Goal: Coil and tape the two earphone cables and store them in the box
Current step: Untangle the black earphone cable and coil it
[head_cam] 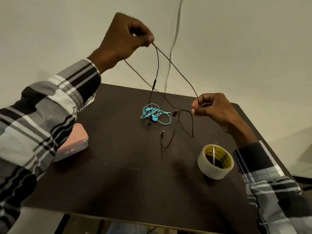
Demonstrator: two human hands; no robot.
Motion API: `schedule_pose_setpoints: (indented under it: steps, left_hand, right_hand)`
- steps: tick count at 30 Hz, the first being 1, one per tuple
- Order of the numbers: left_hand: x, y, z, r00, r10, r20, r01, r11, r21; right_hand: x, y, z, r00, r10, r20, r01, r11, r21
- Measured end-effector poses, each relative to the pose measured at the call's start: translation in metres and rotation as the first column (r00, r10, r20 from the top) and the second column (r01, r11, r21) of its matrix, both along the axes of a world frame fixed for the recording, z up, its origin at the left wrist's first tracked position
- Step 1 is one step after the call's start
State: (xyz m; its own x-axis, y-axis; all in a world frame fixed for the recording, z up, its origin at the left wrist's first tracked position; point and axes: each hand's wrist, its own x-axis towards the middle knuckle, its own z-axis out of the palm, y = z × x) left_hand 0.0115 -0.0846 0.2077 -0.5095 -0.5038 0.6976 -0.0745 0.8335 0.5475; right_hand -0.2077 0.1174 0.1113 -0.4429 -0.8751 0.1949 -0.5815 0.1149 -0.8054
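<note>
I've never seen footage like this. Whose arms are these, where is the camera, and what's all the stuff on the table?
There is no robot: a person wears a camera on the head, looking down at their own hands. The left hand, raised high, pinches a black earphone cable; the right hand, lower, pinches the same cable, so it stretches between them, its ends trailing on the dark table. On the table lie a tangled blue earphone cable, a roll of tape near the right arm and a pink box, closed, partly behind the left sleeve.
</note>
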Motion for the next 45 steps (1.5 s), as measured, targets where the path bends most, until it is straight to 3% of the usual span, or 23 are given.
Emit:
schedule_pose_setpoints:
  steps: [4,9,12,14,17,20,22,25,27,30,35,39,42,45]
  left_hand:
    - [0.003,-0.013,-0.035,0.96,0.147,0.24,-0.144,0.989,-0.032]
    - [0.001,-0.012,-0.099,0.828,0.274,0.49,-0.302,0.953,-0.023]
    - [-0.002,0.003,-0.129,0.777,0.307,0.55,-0.362,0.932,-0.009]
    - [-0.006,0.019,-0.139,0.837,0.294,0.461,-0.347,0.937,0.032]
    - [-0.01,0.052,-0.144,0.972,0.028,0.233,-0.079,0.974,0.211]
    - [-0.017,0.083,-0.151,0.951,-0.256,0.172,0.186,0.921,0.341]
    - [-0.022,0.09,-0.159,0.937,-0.328,0.124,0.252,0.875,0.413]
    - [-0.025,0.084,-0.168,0.946,-0.318,0.063,0.249,0.838,0.485]
    - [-0.023,0.081,-0.171,0.95,-0.31,-0.035,0.269,0.757,0.596]
    - [-0.019,0.08,-0.168,0.977,-0.143,-0.159,0.214,0.679,0.702]
    - [-0.011,0.069,-0.17,0.979,0.1,-0.177,0.083,0.598,0.797]
    - [-0.006,0.059,-0.181,0.99,0.131,-0.059,-0.039,0.642,0.766]
    - [0.003,0.047,-0.19,0.971,0.096,0.218,-0.215,0.75,0.626]
    - [0.016,0.036,-0.189,0.776,0.194,0.601,-0.443,0.845,0.299]
  right_hand:
    - [0.005,-0.001,0.001,0.993,-0.006,0.119,0.02,0.993,-0.12]
    - [0.02,-0.004,0.002,0.967,0.054,0.251,-0.015,0.988,-0.157]
    - [0.026,-0.007,-0.002,0.95,0.094,0.297,-0.046,0.985,-0.164]
    - [0.028,-0.009,-0.004,0.94,0.11,0.324,-0.056,0.984,-0.17]
    - [0.031,-0.012,-0.01,0.914,0.138,0.381,-0.074,0.981,-0.178]
    - [0.032,-0.015,-0.015,0.893,0.169,0.418,-0.101,0.979,-0.179]
    - [0.034,-0.014,-0.017,0.883,0.183,0.432,-0.112,0.976,-0.184]
    - [0.034,-0.012,-0.018,0.868,0.197,0.456,-0.12,0.974,-0.193]
    - [0.032,-0.009,-0.018,0.863,0.2,0.463,-0.119,0.973,-0.198]
    - [0.029,-0.007,-0.017,0.866,0.185,0.464,-0.103,0.975,-0.198]
    - [0.026,-0.006,-0.016,0.855,0.141,0.5,-0.039,0.977,-0.209]
    - [0.03,-0.006,-0.015,0.859,0.102,0.501,-0.006,0.982,-0.189]
    - [0.033,-0.005,-0.012,0.898,0.068,0.434,0.0,0.988,-0.155]
    - [0.033,-0.004,-0.008,0.938,0.037,0.345,0.014,0.989,-0.146]
